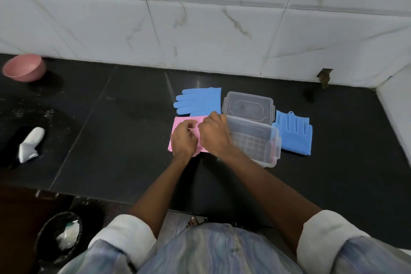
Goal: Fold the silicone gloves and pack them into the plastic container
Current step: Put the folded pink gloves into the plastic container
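1. Your left hand (183, 141) and right hand (215, 133) both press, fingers curled, on the pink glove (178, 128), left of the plastic container (255, 140); whether they pinch it I cannot tell.
2. The container appears empty, its lid (248, 107) lying behind.
3. Two blue gloves, far-left (198, 101) and right (294, 132), lie flat, unfolded. Judgement: early stage.

Container (255, 140) on counter (111, 151), lid (248, 107) just behind it. One glove (199, 101) left of lid, another (294, 133) right of container, a third (178, 127) left of container under both hands (200, 135). Bowl (23, 70) far left by wall (200, 29).
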